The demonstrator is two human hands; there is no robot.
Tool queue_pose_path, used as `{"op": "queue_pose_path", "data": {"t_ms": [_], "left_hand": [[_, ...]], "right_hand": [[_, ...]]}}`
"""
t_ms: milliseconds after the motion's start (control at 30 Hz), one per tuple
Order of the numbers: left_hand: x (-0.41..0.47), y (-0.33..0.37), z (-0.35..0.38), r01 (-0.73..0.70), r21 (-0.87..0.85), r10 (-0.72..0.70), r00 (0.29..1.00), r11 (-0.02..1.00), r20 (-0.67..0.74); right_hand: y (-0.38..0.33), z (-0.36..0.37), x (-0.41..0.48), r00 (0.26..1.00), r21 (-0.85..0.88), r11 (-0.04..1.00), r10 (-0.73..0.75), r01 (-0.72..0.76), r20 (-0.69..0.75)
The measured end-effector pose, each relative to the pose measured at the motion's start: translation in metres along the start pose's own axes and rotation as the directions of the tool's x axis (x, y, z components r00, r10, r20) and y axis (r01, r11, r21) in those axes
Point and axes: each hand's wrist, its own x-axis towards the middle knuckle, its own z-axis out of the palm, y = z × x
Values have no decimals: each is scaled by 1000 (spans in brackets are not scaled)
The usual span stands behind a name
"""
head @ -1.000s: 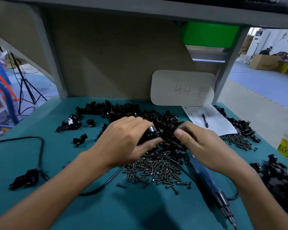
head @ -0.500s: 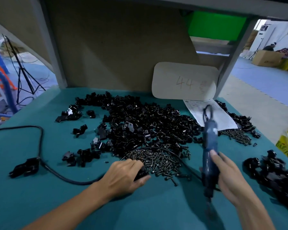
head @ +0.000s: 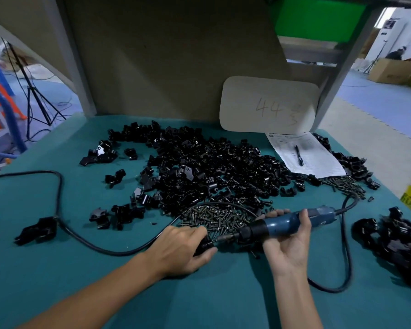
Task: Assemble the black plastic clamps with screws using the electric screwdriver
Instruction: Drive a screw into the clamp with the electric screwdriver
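Left hand (head: 183,248) curls over one black clamp (head: 203,246) and pins it to the teal mat (head: 57,269) at the near-left edge of the screw pile (head: 214,214). Thumb and fingers wrap it, so most of the part is hidden. Right hand (head: 287,249) is closed round the blue barrel of the electric screwdriver (head: 285,223), held approx level along the near edge of the screw pile, bit pointing left into the clamp. Can't tell if the bit sits in a screw head: contact spot is too small and dark.

Handling, my read:
- **Clamp:** light, stiff moulded plastic, smooth. Prob wants to spin w/ the driver's torque, so grip it by the flat sides, fingers off the screw hole, braced on the mat.
- **Screws:** tiny, hard, roll easily. Pinch by the shank.
- **Driver:** the heavy item. Take it mid-barrel as here, w/ the cord (head: 346,245) trailing right of the screw pile so it doesn't pull the tip off line.
- **Main risk:** bit skating off onto a fingertip, b/c the left fingers sit v. close to it.

Loose clamp heap (head: 211,167) lies just behind the screw pile. Another black batch (head: 396,241) sits well right of it; finished or not, can't tell.
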Motion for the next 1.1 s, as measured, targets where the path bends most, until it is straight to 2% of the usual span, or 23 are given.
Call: {"op": "queue_pose_path", "data": {"t_ms": [300, 400, 567, 900, 1100], "left_hand": [[2, -4, 0, 31, -104, -17, 991, 994, 130], [5, -8, -1, 77, -171, -58, 992, 982, 115], [5, -10, 3, 60, -101, -50, 994, 993, 99], [12, -12, 9, 202, -129, -190, 977, 971, 100], [13, -10, 9, 190, -127, -182, 981, 974, 72]], "right_hand": [[6, -4, 9, 993, -49, 998, 48, -43, 112], [5, -5, 12, 984, -38, 997, 76, -70, 163], [8, -7, 13, 990, -29, 998, 64, -61, 129], [8, -7, 10, 995, 73, 997, -2, -6, 99], [8, -8, 11, 996, 66, 998, -3, -3, 92]]}}
